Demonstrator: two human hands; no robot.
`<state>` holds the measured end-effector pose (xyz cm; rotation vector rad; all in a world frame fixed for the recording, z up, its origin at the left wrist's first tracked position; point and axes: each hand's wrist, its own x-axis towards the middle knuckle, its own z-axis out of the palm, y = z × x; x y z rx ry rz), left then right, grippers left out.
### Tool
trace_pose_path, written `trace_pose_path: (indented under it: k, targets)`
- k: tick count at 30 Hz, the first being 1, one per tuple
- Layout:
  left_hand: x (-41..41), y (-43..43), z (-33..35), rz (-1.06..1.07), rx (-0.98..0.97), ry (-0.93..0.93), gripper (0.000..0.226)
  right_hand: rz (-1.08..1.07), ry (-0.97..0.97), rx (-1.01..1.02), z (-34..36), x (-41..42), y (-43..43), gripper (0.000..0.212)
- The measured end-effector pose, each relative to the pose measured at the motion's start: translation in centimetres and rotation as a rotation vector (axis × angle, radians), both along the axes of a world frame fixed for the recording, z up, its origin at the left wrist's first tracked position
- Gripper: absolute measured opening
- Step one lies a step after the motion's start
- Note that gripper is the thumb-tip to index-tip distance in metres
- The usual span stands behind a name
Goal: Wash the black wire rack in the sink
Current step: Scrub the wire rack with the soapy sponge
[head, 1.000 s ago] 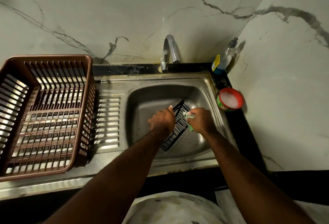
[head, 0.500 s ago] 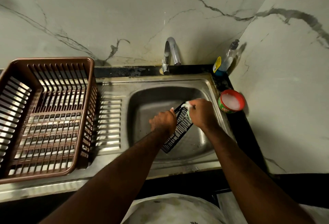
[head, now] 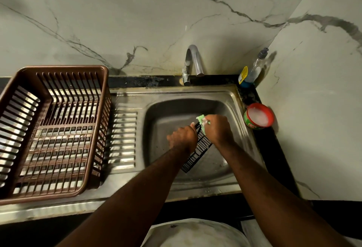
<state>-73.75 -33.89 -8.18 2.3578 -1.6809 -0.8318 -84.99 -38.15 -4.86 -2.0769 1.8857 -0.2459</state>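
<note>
— Where is the black wire rack (head: 198, 151)?

— In the basin of the steel sink (head: 176, 94), toward the right half. It is tilted: its lower end sits near the front of the basin floor, and its upper end rises between the two hands.

— What is the left hand (head: 183, 139) doing?

— Its fingers are curled round the rack's upper left edge, with the back of the hand facing up.

— And the right hand (head: 219, 129)?

— It is closed around a green scrub pad (head: 200, 119) and presses it on the top end of the rack. A bit of the pad sticks out past the knuckles – pale suds cling to it.

— What lies around the basin?

— The curved chrome tap (head: 193, 60) stands behind it, against the veined marble wall (head: 137, 21). I cannot tell whether water is running. Left of the basin is the ribbed drainboard (head: 124, 139), and a brown slatted dish basket (head: 64, 68) stands on it. Right of the sink, on the black tabletop (head: 274, 158), sits a red-rimmed tub (head: 258, 116) with white foam inside. In the corner behind the tub stands a clear pump bottle (head: 254, 70) with a yellow label.
</note>
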Motion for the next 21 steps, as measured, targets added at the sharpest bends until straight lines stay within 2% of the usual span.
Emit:
trace_pose_path:
  k: [3,7,11,13,17,21]
  targets:
    - [-0.3,0.1,0.1,-0.036,0.003,-0.026,0.064,0.015,0.083,-0.003,0.2,-0.3,1.0,0.017]
    - [-0.5,0.1,0.1,-0.072,0.012,-0.055,0.047,0.026,0.285,0.0,0.8,0.1,0.5,0.014]
    - [0.0,0.2,0.0,-0.02,-0.012,-0.017,0.065,0.118,0.423,0.005,1.3,1.2,0.3,0.011]
    - [-0.1,0.1,0.1,-0.015,-0.006,-0.019,0.065,0.146,0.466,0.011,1.5,1.4,0.2,0.013]
    - [-0.3,0.1,-0.3,-0.001,0.012,0.008,0.063,0.218,0.482,0.022,1.6,1.5,-0.1,0.012]
    - [-0.4,0.2,-0.5,0.018,-0.006,-0.008,0.062,0.193,0.371,0.017,1.0,0.5,-0.3,0.011]
